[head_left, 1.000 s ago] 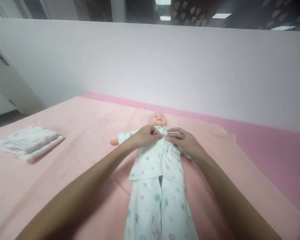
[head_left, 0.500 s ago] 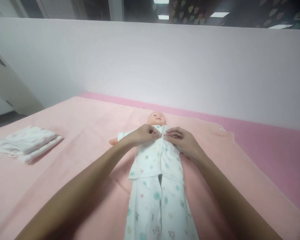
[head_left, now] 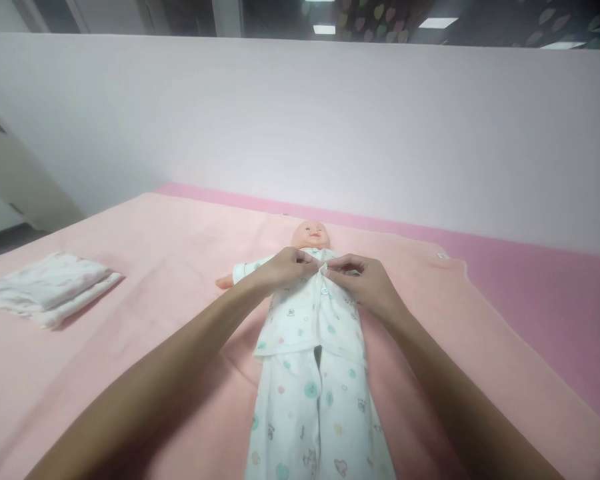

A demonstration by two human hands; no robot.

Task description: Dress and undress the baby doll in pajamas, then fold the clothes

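Note:
A baby doll (head_left: 311, 235) lies on its back, dressed in a white printed shirt (head_left: 300, 323) and matching trousers (head_left: 307, 420). At the upper chest, my left hand (head_left: 291, 267) pinches the shirt's front edge. Facing it, my right hand (head_left: 363, 277) pinches the other front edge, and the fingertips of both nearly meet. Just below them a button (head_left: 325, 291) shows on the shirt front. The fingers cover whatever fastening lies between them. One doll hand (head_left: 224, 282) pokes out of the sleeve on the left; the other arm is hidden behind my right hand.
A pink blanket (head_left: 180, 240) spreads under the doll over a darker pink surface (head_left: 545, 300). Folded white printed cloth (head_left: 53, 287) rests at the left. Behind rises a white wall (head_left: 300, 127) with a window (head_left: 380, 23) above it.
My right fingers have closed in tighter, and the shirt edges are lifted slightly between my fingertips. The view has shifted a little; the doll stays in place.

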